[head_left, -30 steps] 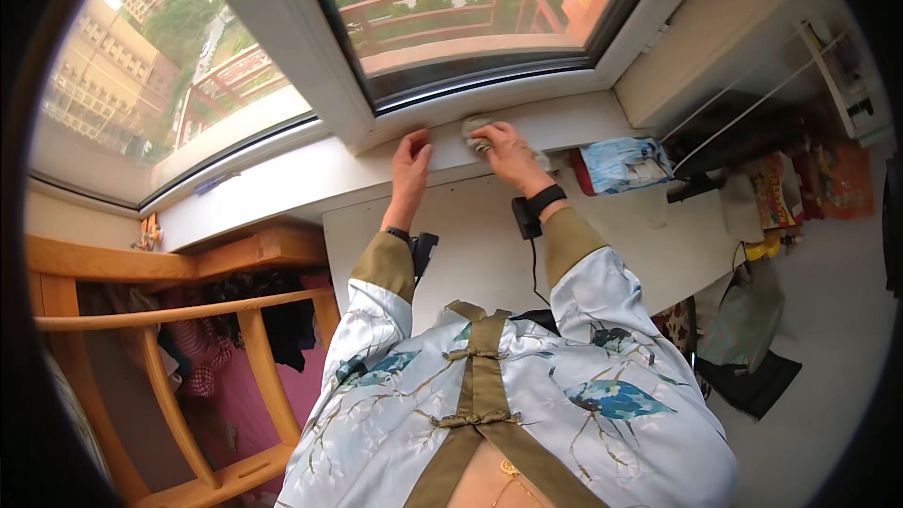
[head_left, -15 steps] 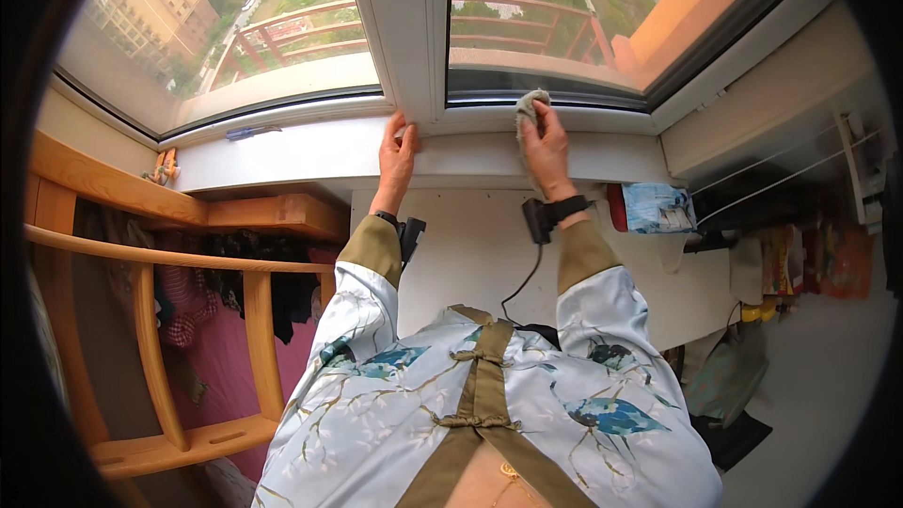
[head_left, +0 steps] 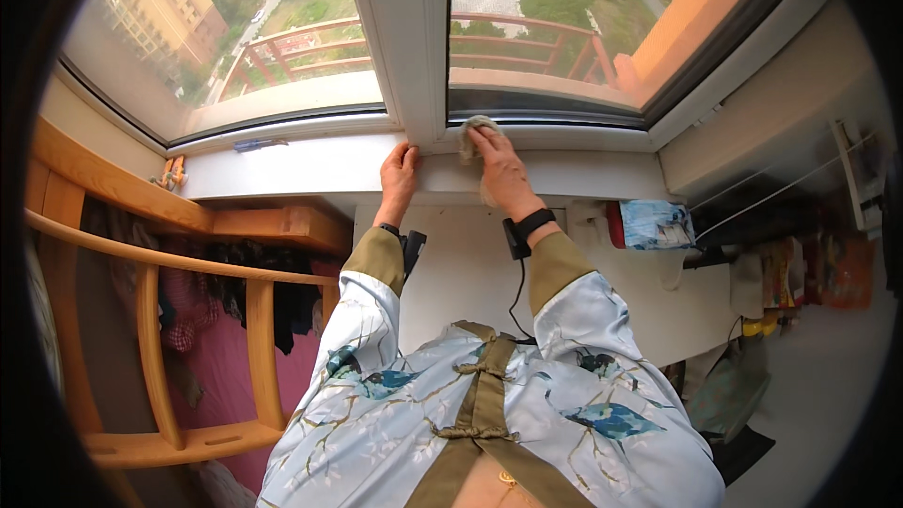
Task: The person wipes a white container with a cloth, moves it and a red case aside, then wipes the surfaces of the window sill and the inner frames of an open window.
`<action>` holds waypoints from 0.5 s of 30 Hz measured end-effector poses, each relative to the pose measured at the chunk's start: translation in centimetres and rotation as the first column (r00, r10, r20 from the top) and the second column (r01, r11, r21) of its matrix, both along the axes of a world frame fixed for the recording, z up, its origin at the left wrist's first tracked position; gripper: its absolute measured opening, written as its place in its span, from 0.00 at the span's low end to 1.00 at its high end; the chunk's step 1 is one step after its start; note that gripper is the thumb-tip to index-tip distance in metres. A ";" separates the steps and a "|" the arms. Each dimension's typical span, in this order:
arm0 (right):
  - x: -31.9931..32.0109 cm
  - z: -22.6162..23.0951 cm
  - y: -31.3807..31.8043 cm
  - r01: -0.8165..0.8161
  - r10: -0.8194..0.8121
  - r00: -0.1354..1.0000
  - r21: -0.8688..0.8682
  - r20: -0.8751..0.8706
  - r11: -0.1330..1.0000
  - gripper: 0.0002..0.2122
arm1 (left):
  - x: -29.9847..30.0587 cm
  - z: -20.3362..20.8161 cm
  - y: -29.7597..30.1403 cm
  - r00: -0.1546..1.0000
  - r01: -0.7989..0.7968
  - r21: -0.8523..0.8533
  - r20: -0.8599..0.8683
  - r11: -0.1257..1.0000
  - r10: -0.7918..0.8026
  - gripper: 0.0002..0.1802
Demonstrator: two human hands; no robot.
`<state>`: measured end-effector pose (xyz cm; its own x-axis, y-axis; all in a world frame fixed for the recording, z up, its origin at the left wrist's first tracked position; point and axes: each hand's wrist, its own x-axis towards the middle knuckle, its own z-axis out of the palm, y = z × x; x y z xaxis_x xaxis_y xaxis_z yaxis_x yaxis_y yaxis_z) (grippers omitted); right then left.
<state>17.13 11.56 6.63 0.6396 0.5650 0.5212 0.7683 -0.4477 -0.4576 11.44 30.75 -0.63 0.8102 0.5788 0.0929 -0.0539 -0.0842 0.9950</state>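
My right hand [head_left: 508, 179] grips a grey-beige cloth [head_left: 477, 126] and presses it against the lower white frame of the right window pane [head_left: 527, 66], close to the middle post. Part of the cloth hangs below the palm. To the left of it, my left hand [head_left: 399, 176] rests on the white windowsill [head_left: 320, 167] by the foot of the post. Its fingers are curled together, and nothing shows in them. Both wrists wear dark bands with small black devices.
A blue pen [head_left: 261, 144] lies on the sill at the left. Below stands a white tabletop [head_left: 461, 245]. A blue-white packet [head_left: 657, 224] sits to the right, near white rods. A wooden bed rail [head_left: 188, 249] runs along the left side.
My right hand has slid the cloth leftward along the frame, toward the middle post. My left hand stays beside the post, and its fingers are now closer together.
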 end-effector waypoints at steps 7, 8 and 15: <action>5.1 -0.5 -9.9 0.189 -0.188 0.981 -0.016 0.043 0.982 0.22 | 0.1 -1.7 1.2 0.999 0.042 -0.060 0.001 0.997 -0.042 0.10; 6.1 -0.9 -11.7 0.218 -0.217 0.976 -0.021 0.016 0.976 0.23 | 0.3 -1.5 1.1 0.999 0.043 -0.065 0.007 0.997 -0.042 0.10; 11.7 -2.5 -21.1 0.455 -0.453 0.884 -0.015 -0.111 0.891 0.22 | 0.4 -1.4 1.4 0.998 0.059 -0.071 0.019 0.996 -0.058 0.10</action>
<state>28.85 -9.59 4.09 0.8776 0.1938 0.4386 0.4277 -0.7298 -0.5334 11.85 32.13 -2.02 0.8414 0.5362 0.0671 -0.0734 -0.0096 0.9973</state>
